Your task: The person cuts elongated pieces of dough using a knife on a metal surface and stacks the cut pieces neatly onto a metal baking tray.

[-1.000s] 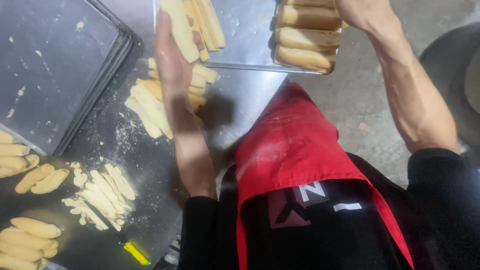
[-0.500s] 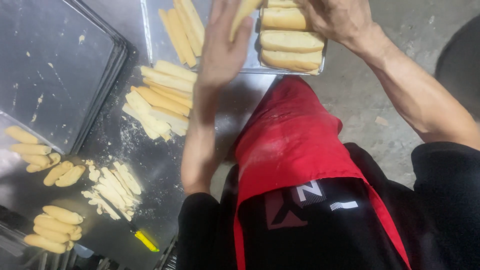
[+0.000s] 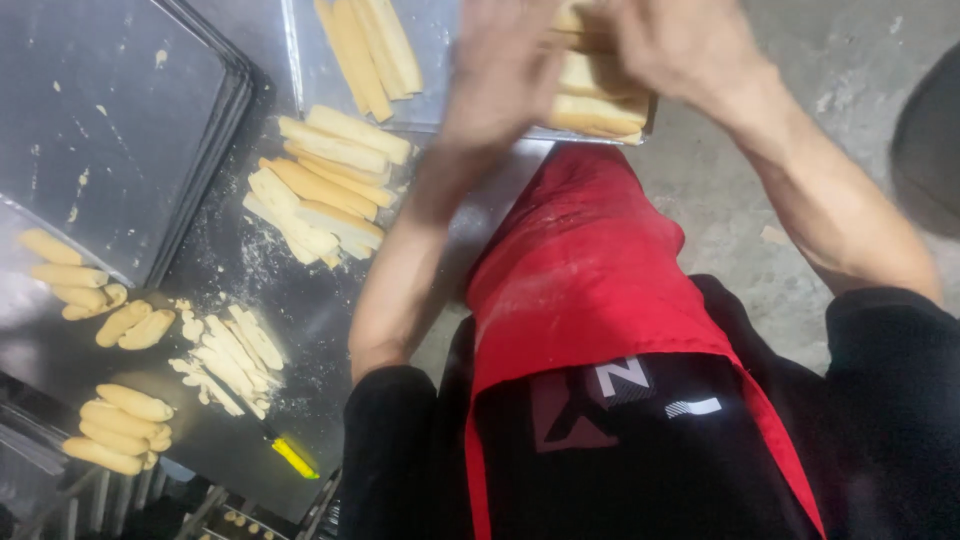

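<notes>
My left hand (image 3: 505,75) and my right hand (image 3: 680,45) meet over the near right corner of a metal tray (image 3: 300,70), both blurred by motion. A pale dough piece (image 3: 572,22) shows between them, and my right hand seems to grip it. Whether my left hand grips it or only presses on it I cannot tell. Below the hands, rolled dough logs (image 3: 595,112) lie stacked at the tray's edge. Long dough strips (image 3: 365,45) lie on the tray's left part.
A heap of cut dough strips (image 3: 325,185) lies on the floured steel table (image 3: 300,320). Stacked dark baking trays (image 3: 110,130) sit at the left. Rolled dough logs (image 3: 70,275) and more of them (image 3: 115,430), thin scraps (image 3: 225,355) and a yellow-handled tool (image 3: 293,457) lie nearby. I wear a red apron (image 3: 590,270).
My left hand left the strips on the table and rose to the right, joining my right hand over the tray's logs. The camera view has shifted slightly.
</notes>
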